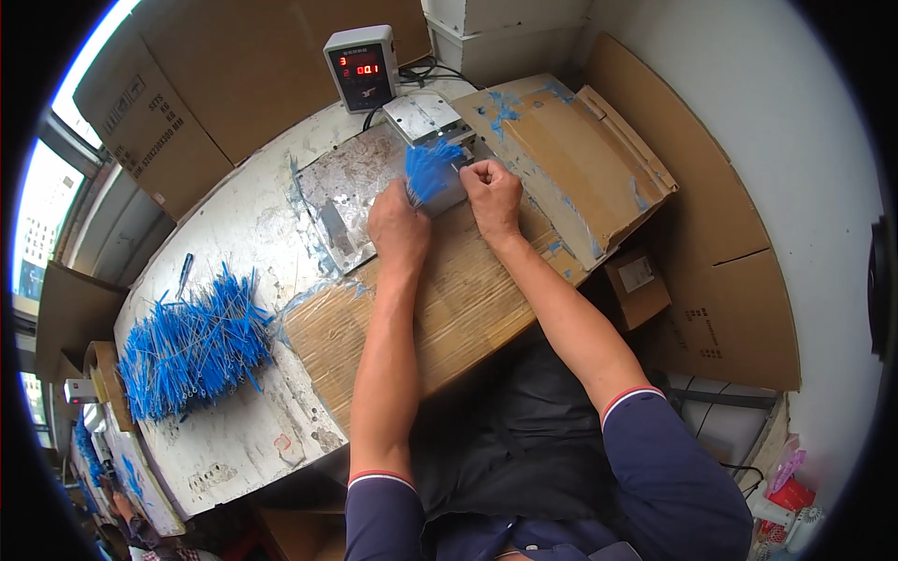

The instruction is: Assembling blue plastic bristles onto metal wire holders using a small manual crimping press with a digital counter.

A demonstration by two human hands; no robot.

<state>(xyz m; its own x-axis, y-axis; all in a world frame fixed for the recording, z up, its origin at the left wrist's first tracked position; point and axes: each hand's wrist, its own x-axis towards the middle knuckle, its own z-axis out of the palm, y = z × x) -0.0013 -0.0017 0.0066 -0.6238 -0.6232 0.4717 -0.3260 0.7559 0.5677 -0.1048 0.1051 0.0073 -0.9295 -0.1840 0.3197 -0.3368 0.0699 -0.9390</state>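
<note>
My left hand (398,222) is closed around a bundle of thin wire pieces with blue ends (430,172), which look like small brushes. The blue ends fan out upward, over a metal plate (348,183). Just right of the bundle, my right hand (493,194) pinches thumb and fingers together. A thin light piece shows at its fingertips, too small to make out clearly. Both hands are close to a small metal block (421,116) at the back of the plate. A large heap of the same blue wire pieces (195,344) lies on the table to the left.
A display box with red digits (362,69) stands behind the plate, its cable trailing right. Flattened cardboard (426,304) covers the table's front edge. A cardboard box (571,150) sits at right. A pen-like tool (185,273) lies beyond the heap. Another person's hand (123,506) shows at lower left.
</note>
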